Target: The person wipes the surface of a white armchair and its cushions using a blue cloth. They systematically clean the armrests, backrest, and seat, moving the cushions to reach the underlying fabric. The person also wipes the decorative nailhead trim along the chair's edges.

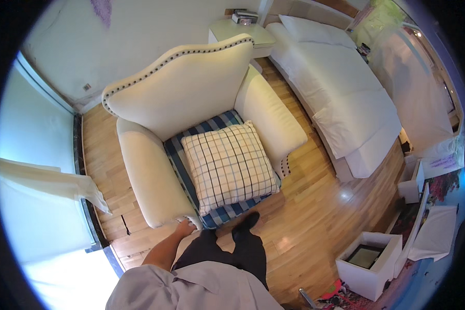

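Before me stands a cream upholstered armchair (186, 91) edged with dark nailheads. My left hand (185, 228) rests on the front end of the armrest at the left; whether its fingers grip the edge cannot be told. A checked cushion (230, 166) with dark, blue and tan lines lies tilted on the blue plaid seat (228, 215). My right hand is out of view. At the bottom right a metal rod or handle (306, 297) shows in part; what bears it is hidden.
A bed with white sheets (333, 81) and a bedside table (242, 37) stand beyond the chair. At the left hangs a pale curtain (54, 178) by the glass. White open-topped boxes or drawers (372, 283) are at the lower right, near a pink-red item (331, 290) on the wood floor (302, 217).
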Tool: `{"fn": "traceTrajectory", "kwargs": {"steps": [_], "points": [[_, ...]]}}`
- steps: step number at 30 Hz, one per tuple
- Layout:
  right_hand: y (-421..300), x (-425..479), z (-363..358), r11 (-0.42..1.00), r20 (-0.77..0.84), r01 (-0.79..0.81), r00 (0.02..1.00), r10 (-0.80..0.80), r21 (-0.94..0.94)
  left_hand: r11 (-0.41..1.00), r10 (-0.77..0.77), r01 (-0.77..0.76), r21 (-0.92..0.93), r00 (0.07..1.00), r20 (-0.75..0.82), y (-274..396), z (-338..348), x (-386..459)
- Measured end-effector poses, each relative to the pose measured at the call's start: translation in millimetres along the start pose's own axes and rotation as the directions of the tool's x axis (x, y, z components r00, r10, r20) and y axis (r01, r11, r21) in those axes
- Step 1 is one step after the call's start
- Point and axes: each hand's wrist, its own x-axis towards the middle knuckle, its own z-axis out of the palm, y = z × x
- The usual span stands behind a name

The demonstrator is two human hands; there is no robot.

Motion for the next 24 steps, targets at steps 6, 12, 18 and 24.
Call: {"fn": "traceTrajectory", "kwargs": {"steps": [6, 12, 18, 24], "points": [[-12.7, -0.1, -39.8, 0.99, 0.002, 0.0, 1.0, 0.0, -0.14, 0.711, -0.341, 0.314, -0.629, 0.936, 0.082, 37.6, 22.6, 72.0], [-28.3, 103.6, -99.1, 0.958, -0.111, 0.053, 0.99, -0.087, -0.281, 0.012, -0.459, 0.307, -0.952, 0.847, 0.268, 94.3, 46.4, 100.5], [-339.3, 192.8, -32.4, 0.687, 0.047, 0.701, 0.706, -0.707, -0.19, -0.212, -0.416, 0.226, -0.951, 0.859, 0.297, 107.0, 55.8, 108.7], [-586.2, 283.4, 88.9, 0.18, 0.192, 0.881, 0.288, -0.938, -0.438, -0.235, -0.47, 0.115, -0.965, 0.856, 0.217, 123.5, 57.4, 103.8]]}}
